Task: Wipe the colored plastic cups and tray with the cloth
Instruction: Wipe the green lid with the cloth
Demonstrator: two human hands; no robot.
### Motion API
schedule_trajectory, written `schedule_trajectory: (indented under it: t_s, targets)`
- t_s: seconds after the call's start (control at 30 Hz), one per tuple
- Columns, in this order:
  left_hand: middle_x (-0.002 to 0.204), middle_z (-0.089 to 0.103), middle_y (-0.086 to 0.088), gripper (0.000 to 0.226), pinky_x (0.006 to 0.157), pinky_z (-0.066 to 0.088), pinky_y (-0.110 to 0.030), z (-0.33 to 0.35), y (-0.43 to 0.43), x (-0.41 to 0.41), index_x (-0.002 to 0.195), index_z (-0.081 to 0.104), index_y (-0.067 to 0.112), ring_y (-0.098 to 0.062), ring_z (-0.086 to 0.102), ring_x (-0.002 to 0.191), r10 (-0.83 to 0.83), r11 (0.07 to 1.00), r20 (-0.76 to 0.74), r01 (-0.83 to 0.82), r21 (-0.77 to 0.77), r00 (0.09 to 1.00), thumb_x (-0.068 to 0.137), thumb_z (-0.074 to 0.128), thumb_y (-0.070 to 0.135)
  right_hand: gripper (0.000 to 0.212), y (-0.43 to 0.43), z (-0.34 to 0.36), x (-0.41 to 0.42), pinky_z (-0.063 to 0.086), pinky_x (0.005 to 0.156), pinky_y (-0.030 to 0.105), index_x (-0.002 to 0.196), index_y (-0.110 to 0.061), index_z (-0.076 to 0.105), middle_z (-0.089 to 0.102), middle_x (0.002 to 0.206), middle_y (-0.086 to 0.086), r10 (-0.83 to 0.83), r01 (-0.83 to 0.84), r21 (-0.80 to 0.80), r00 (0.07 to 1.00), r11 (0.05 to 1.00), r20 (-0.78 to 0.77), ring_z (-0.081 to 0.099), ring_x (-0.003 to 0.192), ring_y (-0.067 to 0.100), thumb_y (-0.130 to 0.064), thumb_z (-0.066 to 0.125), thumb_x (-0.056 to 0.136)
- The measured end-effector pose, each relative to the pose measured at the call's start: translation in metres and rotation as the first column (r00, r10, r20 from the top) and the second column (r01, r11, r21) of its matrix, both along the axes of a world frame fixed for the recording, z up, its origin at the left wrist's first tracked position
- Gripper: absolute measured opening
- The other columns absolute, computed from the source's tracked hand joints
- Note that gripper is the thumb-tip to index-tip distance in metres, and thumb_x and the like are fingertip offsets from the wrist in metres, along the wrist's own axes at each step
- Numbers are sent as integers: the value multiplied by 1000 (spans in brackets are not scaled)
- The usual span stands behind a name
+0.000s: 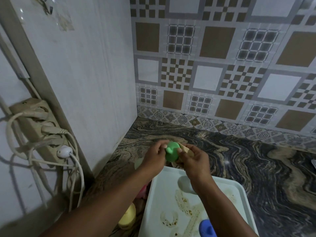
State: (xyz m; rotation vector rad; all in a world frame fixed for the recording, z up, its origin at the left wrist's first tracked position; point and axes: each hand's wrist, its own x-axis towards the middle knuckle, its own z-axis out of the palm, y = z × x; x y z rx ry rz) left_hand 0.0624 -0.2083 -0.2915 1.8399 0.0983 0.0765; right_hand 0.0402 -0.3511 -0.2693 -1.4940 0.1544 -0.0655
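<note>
Above the marbled bench (pixel 239 168), the left hand (pixel 153 159) has its grip curled round the green cup (pixel 171 152); the right hand (pixel 193 161) pinches the cloth (pixel 185 148) against it. The stained tray (pixel 188 211) lies below, bearing a blue cup (pixel 206 228).

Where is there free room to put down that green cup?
The swirled stone countertop is bare right of the stained pale plastic tray, up to the patterned tile wall. Left of the tray is crowded: a yellow plastic cup and a pink plastic cup.
</note>
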Motion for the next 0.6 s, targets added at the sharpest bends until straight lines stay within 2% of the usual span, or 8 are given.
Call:
schedule_trajectory:
  t_s: [0.1,0.2,0.27,0.33,0.4,0.47,0.53,0.6]
  targets:
    - [134,57,12,43,99,49,-21,-4,11,-7,127,63,39,-1,53,123,-190,973,221,153,175,957,91,55,17,21,-7,-8,12,56,71,38,115,1,69,74,101,26,48,-35,104,990,994,-133,68,83,33,-10,62,98]
    - [125,62,9,37,96,51,-20,-2,21,-5,123,69,35,-1,58,116,-278,940,230,215,265,933,88,72,24,28,-8,-9,21,52,69,39,117,10,65,70,107,33,161,-85,281,952,956,-261,65,82,33,-12,56,102]
    - [112,70,9,27,91,55,-26,0,31,2,112,75,30,-3,66,104,-243,950,219,186,251,945,85,78,27,28,-1,-6,23,53,59,34,112,14,64,69,94,26,169,-77,303,943,950,-288,65,70,27,-11,59,101]
    - [102,75,9,20,84,57,-27,2,39,7,104,78,26,-1,69,93,-192,967,223,144,212,956,84,80,26,19,8,-4,24,50,51,31,102,7,64,63,73,16,117,-29,300,953,954,-281,59,58,23,-11,64,97]
    - [99,76,7,18,82,58,-27,1,45,10,101,79,23,-3,71,89,-124,979,219,84,186,968,83,81,24,16,16,-6,26,46,48,31,90,3,64,55,59,9,52,32,286,959,958,-279,52,51,23,-11,67,96]
    - [100,76,5,18,83,59,-32,-5,54,12,101,78,23,-7,71,90,-47,978,215,1,209,975,83,81,24,18,21,-11,29,46,52,33,82,-2,65,57,59,10,15,69,271,955,960,-295,54,54,25,-12,67,96]
    - [104,75,4,20,86,59,-38,-18,69,14,102,78,22,-10,71,91,-10,963,179,-38,266,984,82,82,24,16,24,-19,29,51,60,35,82,-4,65,60,67,12,32,48,245,950,968,-312,60,64,27,-13,67,96]
    - [107,75,4,22,88,57,-41,-32,82,15,103,77,22,-14,70,95,-4,937,132,-43,347,991,82,81,25,14,27,-29,25,53,61,33,85,-7,62,58,71,13,70,-1,204,941,979,-332,59,67,26,-14,67,96]
